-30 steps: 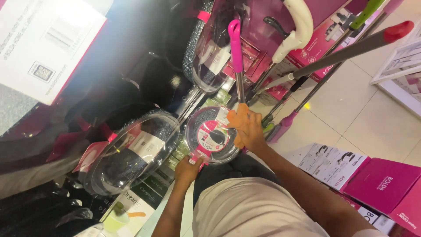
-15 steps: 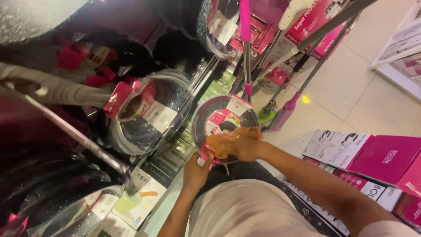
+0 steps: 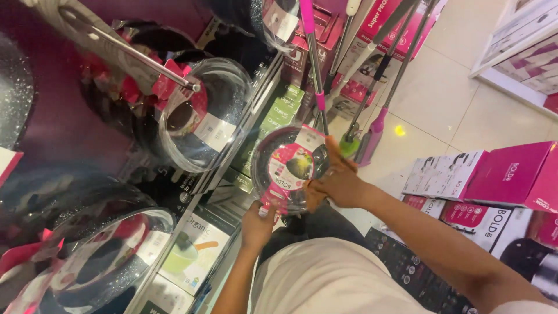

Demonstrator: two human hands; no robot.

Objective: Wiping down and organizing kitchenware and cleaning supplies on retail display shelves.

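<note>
Setting: a shop aisle is showing, with a pale tiled floor (image 3: 442,99) running past a dark magenta display wall (image 3: 64,122) on which cookware is hanging.
Pan: a dark frying pan (image 3: 289,168) with a pink card label in its bowl is being held tilted, bowl facing the camera, in front of the shelf edge and between the 2 hands.
Pan handle: a pink and grey handle (image 3: 313,64) is rising from the pan toward the top of the view.
Left hand: the left hand (image 3: 257,224) is pinching the pan's lower rim, fingers closed on the edge of the pink label.
Right hand: the right hand (image 3: 337,180) is pressing against the pan's right rim, fingers partly spread, thumb pointing up along the edge.
Hanging lids: a glass lid (image 3: 203,116) is hanging on the wall to the left of the pan, and another glass-lidded pan (image 3: 99,261) is hanging lower left.
Shelf boxes: green and white boxes (image 3: 195,250) are lying on the shelf beneath the hanging cookware.
Mops: 2 mop poles (image 3: 378,70) are leaning just beyond the pan, their heads resting on the floor.
Floor stock: pink boxes (image 3: 511,174) are sitting stacked on the floor at right, well apart from the pan.
Person: a light shirt (image 3: 325,279) is filling the lower middle.
</note>
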